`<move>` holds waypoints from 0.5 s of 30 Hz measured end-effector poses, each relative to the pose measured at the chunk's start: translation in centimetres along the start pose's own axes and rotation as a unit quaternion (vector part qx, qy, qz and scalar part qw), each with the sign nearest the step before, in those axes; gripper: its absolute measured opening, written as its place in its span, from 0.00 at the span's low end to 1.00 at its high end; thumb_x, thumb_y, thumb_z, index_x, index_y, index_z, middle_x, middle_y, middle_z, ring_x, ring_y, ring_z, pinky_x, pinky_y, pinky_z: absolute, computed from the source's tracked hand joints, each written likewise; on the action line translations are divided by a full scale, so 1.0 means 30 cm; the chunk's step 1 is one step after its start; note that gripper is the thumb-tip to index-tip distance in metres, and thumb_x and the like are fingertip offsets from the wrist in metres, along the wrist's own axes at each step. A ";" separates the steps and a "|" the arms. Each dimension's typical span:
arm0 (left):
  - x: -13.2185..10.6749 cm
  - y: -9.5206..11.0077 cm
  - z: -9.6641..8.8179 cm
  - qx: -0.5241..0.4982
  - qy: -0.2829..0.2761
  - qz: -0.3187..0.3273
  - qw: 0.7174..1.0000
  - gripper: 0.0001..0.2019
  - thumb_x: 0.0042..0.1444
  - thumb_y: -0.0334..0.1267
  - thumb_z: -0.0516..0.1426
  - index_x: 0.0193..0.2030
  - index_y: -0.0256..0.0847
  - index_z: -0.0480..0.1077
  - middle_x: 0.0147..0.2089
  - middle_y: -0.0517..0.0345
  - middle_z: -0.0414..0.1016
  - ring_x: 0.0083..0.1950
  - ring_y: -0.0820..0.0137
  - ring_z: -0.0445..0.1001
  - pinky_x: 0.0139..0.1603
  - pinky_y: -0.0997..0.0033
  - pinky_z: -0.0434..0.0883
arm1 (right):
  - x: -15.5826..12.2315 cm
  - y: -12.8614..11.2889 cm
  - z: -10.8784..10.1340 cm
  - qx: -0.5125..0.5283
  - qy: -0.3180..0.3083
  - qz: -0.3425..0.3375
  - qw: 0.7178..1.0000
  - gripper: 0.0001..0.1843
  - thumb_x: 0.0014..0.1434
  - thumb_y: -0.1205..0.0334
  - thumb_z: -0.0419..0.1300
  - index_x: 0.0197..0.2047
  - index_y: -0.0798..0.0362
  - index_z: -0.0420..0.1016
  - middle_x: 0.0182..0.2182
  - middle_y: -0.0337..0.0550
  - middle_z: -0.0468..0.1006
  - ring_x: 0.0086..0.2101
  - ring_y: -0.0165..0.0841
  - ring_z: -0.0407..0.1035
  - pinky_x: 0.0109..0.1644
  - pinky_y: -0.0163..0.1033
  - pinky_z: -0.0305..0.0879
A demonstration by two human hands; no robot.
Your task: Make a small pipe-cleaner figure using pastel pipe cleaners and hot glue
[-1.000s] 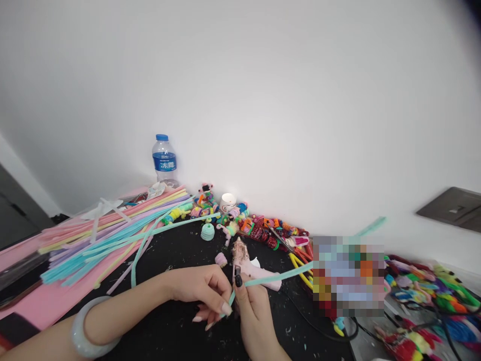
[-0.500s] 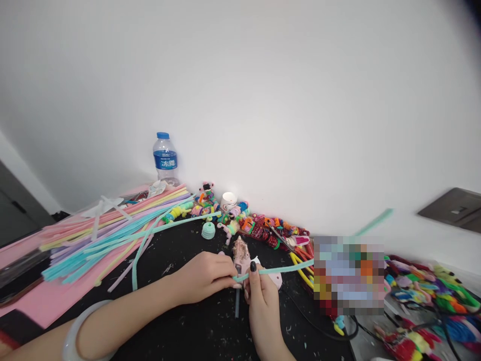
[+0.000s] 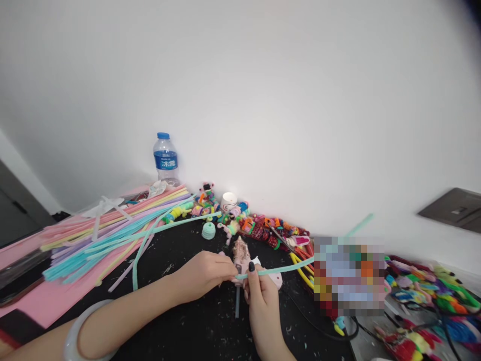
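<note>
A long mint-green pipe cleaner (image 3: 289, 269) runs between my hands and stretches off to the right, partly behind a blurred patch. My left hand (image 3: 210, 273) pinches its near end with the fingertips. Close beside it, my right hand (image 3: 264, 301) grips the same pipe cleaner between thumb and fingers. Just behind my hands lies a pink hot glue gun (image 3: 241, 253), partly hidden by them, with a glue stick (image 3: 237, 302) sticking out toward me. A small coiled mint-green piece (image 3: 208, 230) stands beyond my left hand.
Bundles of pastel pipe cleaners (image 3: 112, 235) cover the left side. A water bottle (image 3: 165, 159) stands by the wall near a white paper cup (image 3: 229, 200). Colourful pipe-cleaner figures (image 3: 259, 228) line the back, with scissors (image 3: 281, 238) among them. A black cable (image 3: 311, 321) crosses the right.
The pipe cleaner's far end has shifted left and slightly down. My left hand has moved a little to the right, closer to my right hand.
</note>
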State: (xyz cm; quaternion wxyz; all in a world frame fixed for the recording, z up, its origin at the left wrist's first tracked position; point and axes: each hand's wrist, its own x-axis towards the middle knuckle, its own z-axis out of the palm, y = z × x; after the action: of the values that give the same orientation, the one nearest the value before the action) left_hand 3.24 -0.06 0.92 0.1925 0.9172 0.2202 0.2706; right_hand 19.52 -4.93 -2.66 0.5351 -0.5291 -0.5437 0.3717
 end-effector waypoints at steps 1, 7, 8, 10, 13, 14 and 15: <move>0.002 0.000 0.001 -0.029 0.014 -0.031 0.999 0.15 0.63 0.36 0.45 0.33 0.37 0.71 0.29 0.56 0.72 0.30 0.72 0.68 0.33 0.74 0.63 | 0.001 -0.006 -0.001 0.001 -0.002 -0.008 1.000 0.19 0.62 0.53 0.48 0.21 0.52 0.57 0.19 0.33 0.58 0.21 0.28 0.52 0.23 0.33 0.49; 0.021 -0.008 0.035 -0.372 0.114 -0.294 0.873 0.14 0.54 0.46 0.55 0.29 0.35 0.70 0.19 0.63 0.68 0.17 0.77 0.66 0.21 0.78 0.63 | 0.000 -0.055 0.000 -0.022 -0.036 -0.051 0.998 0.16 0.61 0.58 0.49 0.24 0.53 0.64 0.19 0.33 0.60 0.20 0.27 0.53 0.23 0.32 0.49; 0.023 -0.010 0.041 -0.403 0.124 -0.309 0.852 0.15 0.53 0.47 0.56 0.28 0.35 0.69 0.19 0.64 0.68 0.17 0.77 0.65 0.20 0.78 0.63 | -0.001 -0.059 0.000 -0.038 -0.036 -0.063 0.997 0.16 0.61 0.59 0.49 0.24 0.54 0.65 0.19 0.34 0.61 0.21 0.28 0.54 0.24 0.32 0.50; 0.025 -0.013 0.048 -0.431 0.137 -0.322 0.832 0.16 0.52 0.49 0.56 0.28 0.35 0.69 0.17 0.65 0.67 0.16 0.77 0.65 0.19 0.79 0.62 | -0.001 -0.061 0.000 -0.065 -0.032 -0.086 0.994 0.15 0.61 0.60 0.49 0.25 0.54 0.67 0.20 0.36 0.64 0.23 0.29 0.57 0.26 0.33 0.53; 0.024 -0.014 0.050 -0.437 0.133 -0.314 0.832 0.17 0.52 0.49 0.56 0.27 0.35 0.68 0.16 0.65 0.66 0.15 0.77 0.66 0.19 0.79 0.62 | -0.001 -0.052 -0.001 -0.076 -0.015 -0.089 0.993 0.14 0.62 0.60 0.49 0.29 0.54 0.69 0.22 0.38 0.67 0.23 0.30 0.59 0.26 0.33 0.54; 0.023 -0.013 0.050 -0.438 0.128 -0.307 0.835 0.17 0.52 0.49 0.56 0.27 0.34 0.68 0.17 0.65 0.67 0.15 0.77 0.66 0.18 0.79 0.62 | 0.000 -0.049 -0.002 -0.075 -0.011 -0.083 0.994 0.13 0.62 0.60 0.49 0.30 0.54 0.69 0.23 0.38 0.68 0.23 0.30 0.60 0.25 0.32 0.54; 0.022 -0.011 0.049 -0.438 0.122 -0.300 0.838 0.16 0.52 0.48 0.56 0.27 0.34 0.68 0.18 0.64 0.68 0.15 0.77 0.67 0.19 0.79 0.63 | 0.000 -0.046 -0.002 -0.075 -0.008 -0.076 0.994 0.13 0.62 0.59 0.49 0.32 0.54 0.69 0.23 0.39 0.68 0.23 0.30 0.60 0.25 0.32 0.54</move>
State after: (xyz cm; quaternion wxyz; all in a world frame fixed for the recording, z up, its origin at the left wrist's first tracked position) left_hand 4.50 0.19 -0.11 0.6177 0.5852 0.3650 0.3778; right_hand 19.33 -5.17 -1.30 0.5166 -0.5216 -0.6129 0.2922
